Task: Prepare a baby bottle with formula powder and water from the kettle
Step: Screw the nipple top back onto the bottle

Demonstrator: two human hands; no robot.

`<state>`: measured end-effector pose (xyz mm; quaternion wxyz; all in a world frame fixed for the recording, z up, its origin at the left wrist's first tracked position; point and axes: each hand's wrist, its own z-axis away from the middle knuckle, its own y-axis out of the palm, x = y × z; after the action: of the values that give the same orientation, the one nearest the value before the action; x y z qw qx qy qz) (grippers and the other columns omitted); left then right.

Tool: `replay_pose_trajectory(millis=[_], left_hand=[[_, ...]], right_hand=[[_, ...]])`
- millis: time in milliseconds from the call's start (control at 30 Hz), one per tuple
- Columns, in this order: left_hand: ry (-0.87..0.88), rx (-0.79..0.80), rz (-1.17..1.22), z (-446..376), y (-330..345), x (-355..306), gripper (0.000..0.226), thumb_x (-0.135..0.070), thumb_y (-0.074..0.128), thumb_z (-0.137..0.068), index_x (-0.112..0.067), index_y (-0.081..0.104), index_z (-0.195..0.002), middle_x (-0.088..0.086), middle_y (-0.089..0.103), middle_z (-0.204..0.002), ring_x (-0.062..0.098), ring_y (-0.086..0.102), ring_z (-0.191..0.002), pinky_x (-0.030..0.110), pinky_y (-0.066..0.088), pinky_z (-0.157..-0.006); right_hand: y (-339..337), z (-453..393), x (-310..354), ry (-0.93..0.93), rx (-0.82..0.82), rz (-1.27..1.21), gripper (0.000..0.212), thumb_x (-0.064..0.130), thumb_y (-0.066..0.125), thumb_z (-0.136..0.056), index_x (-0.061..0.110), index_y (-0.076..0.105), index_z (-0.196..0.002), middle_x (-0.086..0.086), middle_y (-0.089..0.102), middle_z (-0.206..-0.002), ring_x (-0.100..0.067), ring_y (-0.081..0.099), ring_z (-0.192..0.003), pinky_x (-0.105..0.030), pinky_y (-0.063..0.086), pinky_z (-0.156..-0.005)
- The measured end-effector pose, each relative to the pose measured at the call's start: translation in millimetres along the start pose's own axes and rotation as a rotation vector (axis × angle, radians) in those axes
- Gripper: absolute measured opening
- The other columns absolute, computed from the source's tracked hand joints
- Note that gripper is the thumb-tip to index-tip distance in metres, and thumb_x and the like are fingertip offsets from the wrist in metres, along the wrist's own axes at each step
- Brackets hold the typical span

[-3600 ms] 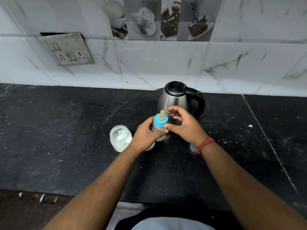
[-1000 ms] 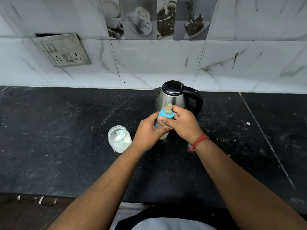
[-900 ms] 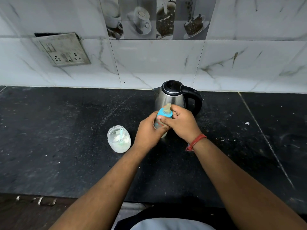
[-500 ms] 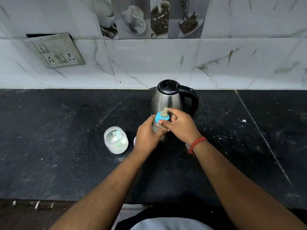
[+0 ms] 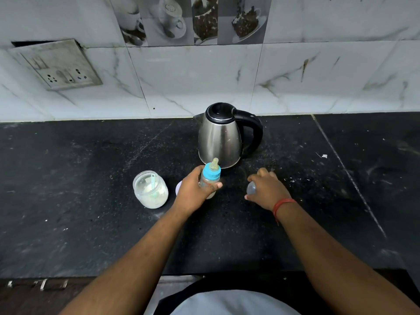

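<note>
1. The black worktop (image 5: 91, 201) carries everything I am working with, all of it grouped near the middle, close to the tiled wall (image 5: 181, 87) so both hands can reach it.
2. The steel kettle (image 5: 219, 137) stands upright at the back with its lid down and its black handle turned to my right. I judge that it is set there for my right hand to take.
3. The glass jar (image 5: 150, 189) of formula powder sits open to the left of the bottle, with a pale green scoop standing inside it. A white lid (image 5: 179, 187) lies flat between the jar and my left hand, mostly hidden behind that hand.
4. My left hand (image 5: 193, 189) is wrapped round the body of the baby bottle (image 5: 210, 178), thumb across the front. It keeps the bottle upright on the worktop, just in front of the kettle.
5. The bottle wears its blue collar and teat and looks milky inside, so I judge that filling is done and only closing remains.
6. My right hand (image 5: 267, 189) rests on the worktop to the right, fingers curled over a small clear cap (image 5: 251, 188). I take this for the bottle's cover, being picked up to go over the teat.
</note>
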<state>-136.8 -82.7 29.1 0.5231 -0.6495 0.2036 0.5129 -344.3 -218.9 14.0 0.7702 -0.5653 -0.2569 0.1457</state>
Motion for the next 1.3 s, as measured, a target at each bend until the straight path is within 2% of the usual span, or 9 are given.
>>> replay_pose_trajectory(millis=[200,267,400,567,667,767,833,1000,1300], left_hand=[[0.012,0.02,0.004,-2.1,0.6,4.4,0.061,-0.053,0.082,-0.075,-0.031,0.063,-0.128,-0.016,0.071,-0.115,0.009,0.066,-0.111,0.045,0.051,-0.104],[0.014,0.022,0.015,-2.8,-0.4,6.4,0.062,-0.054,0.082,-0.074,-0.032,0.063,-0.129,-0.017,0.071,-0.116,0.007,0.066,-0.112,0.044,0.051,-0.104],[0.017,0.023,0.036,-5.3,-3.3,10.9,0.064,-0.057,0.082,-0.07,-0.034,0.063,-0.127,-0.019,0.072,-0.114,0.004,0.066,-0.109,0.035,0.052,-0.1],[0.024,0.001,0.066,-5.6,-8.9,12.6,0.048,-0.045,0.087,-0.075,-0.048,0.06,-0.115,-0.036,0.068,-0.105,-0.013,0.063,-0.1,0.003,0.042,-0.079],[0.034,-0.004,0.068,-6.4,-11.0,13.9,0.05,-0.043,0.088,-0.076,-0.048,0.06,-0.117,-0.032,0.069,-0.107,-0.015,0.062,-0.102,0.001,0.042,-0.08],[0.047,0.009,0.054,-7.0,-12.1,14.6,0.053,-0.043,0.088,-0.078,-0.045,0.059,-0.122,-0.027,0.069,-0.111,-0.014,0.061,-0.104,0.004,0.044,-0.08],[0.059,0.011,0.05,-7.2,-12.2,14.1,0.052,-0.042,0.088,-0.078,-0.046,0.059,-0.121,-0.027,0.07,-0.109,-0.012,0.062,-0.103,0.006,0.044,-0.08],[0.107,0.018,0.039,-6.7,-13.6,11.7,0.05,-0.044,0.088,-0.077,-0.041,0.062,-0.12,-0.021,0.071,-0.106,-0.007,0.065,-0.1,0.004,0.045,-0.079],[0.153,0.023,0.043,-8.1,-17.7,6.6,0.048,-0.038,0.09,-0.077,-0.038,0.065,-0.118,-0.018,0.073,-0.106,-0.006,0.065,-0.098,0.006,0.045,-0.079]], right_hand=[[4.8,-2.1,-3.0,-0.011,0.003,0.012,0.049,0.019,0.068,-0.091,0.024,0.055,-0.138,-0.006,0.044,-0.138,-0.027,0.044,-0.125,-0.037,0.049,-0.102],[3.0,-3.0,-3.3,-0.021,-0.023,-0.031,0.046,0.016,0.064,-0.092,0.023,0.058,-0.137,-0.006,0.046,-0.134,-0.027,0.047,-0.122,-0.036,0.048,-0.101],[-14.5,-4.1,9.7,-0.056,-0.14,-0.373,0.046,0.017,0.074,-0.086,0.02,0.064,-0.13,-0.004,0.052,-0.122,-0.023,0.054,-0.112,-0.03,0.045,-0.099],[-54.5,-0.9,43.0,-0.113,-0.306,-0.845,0.039,0.011,0.073,-0.085,0.024,0.066,-0.121,0.002,0.062,-0.117,-0.004,0.063,-0.095,-0.02,0.053,-0.084],[-73.5,3.2,59.3,-0.233,-0.319,-0.956,0.04,0.006,0.072,-0.086,0.024,0.066,-0.121,-0.004,0.063,-0.121,-0.013,0.064,-0.1,-0.025,0.055,-0.084],[-83.3,3.9,70.9,-0.37,-0.321,-0.814,0.042,0.008,0.074,-0.086,0.022,0.066,-0.124,0.003,0.058,-0.12,-0.007,0.061,-0.098,-0.017,0.052,-0.081],[-84.5,2.7,77.8,-0.44,-0.31,-0.653,0.044,0.01,0.076,-0.084,0.02,0.066,-0.126,0.005,0.057,-0.118,-0.006,0.058,-0.099,-0.014,0.048,-0.085],[-82.7,1.6,90.7,-0.518,-0.211,-0.398,0.05,0.011,0.073,-0.081,0.02,0.065,-0.13,0.001,0.057,-0.122,-0.018,0.056,-0.117,-0.034,0.045,-0.106],[-86.1,3.0,99.9,-0.56,-0.17,-0.3,0.05,0.011,0.071,-0.082,0.017,0.064,-0.132,-0.002,0.058,-0.126,-0.022,0.055,-0.12,-0.039,0.044,-0.107]])
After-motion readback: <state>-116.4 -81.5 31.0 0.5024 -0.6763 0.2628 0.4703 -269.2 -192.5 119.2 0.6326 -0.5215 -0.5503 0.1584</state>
